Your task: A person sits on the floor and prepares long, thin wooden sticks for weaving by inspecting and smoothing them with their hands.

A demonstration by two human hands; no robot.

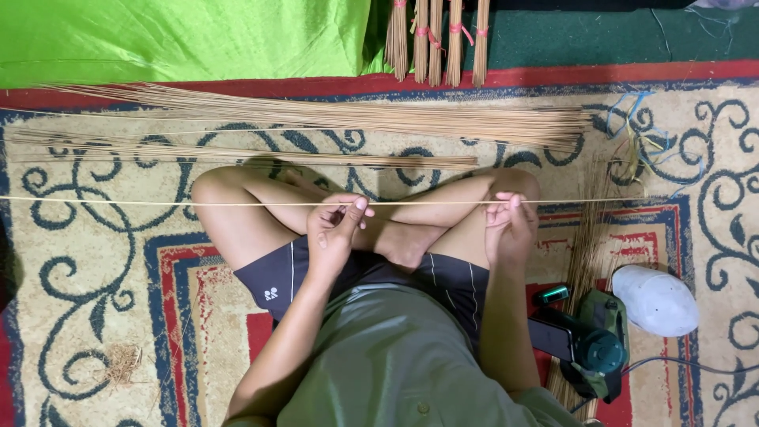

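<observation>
I sit cross-legged on a patterned carpet (103, 261). A long thin pale stick (158, 202) runs level across my knees from the left edge to the far right. My left hand (336, 229) pinches it near the middle with thumb and fingertips. My right hand (510, 225) grips the same stick further right. Beyond my legs lies a big spread of similar thin sticks (356, 119), and a smaller flat bunch (261, 154) lies closer to my knees.
Tied stick bundles (436, 39) with pink bands stand at the top, beside bright green cloth (182, 35). At my right hip lie a green power tool (597, 348), a dark phone (551, 338), a white cap (655, 300) and more sticks (589, 245).
</observation>
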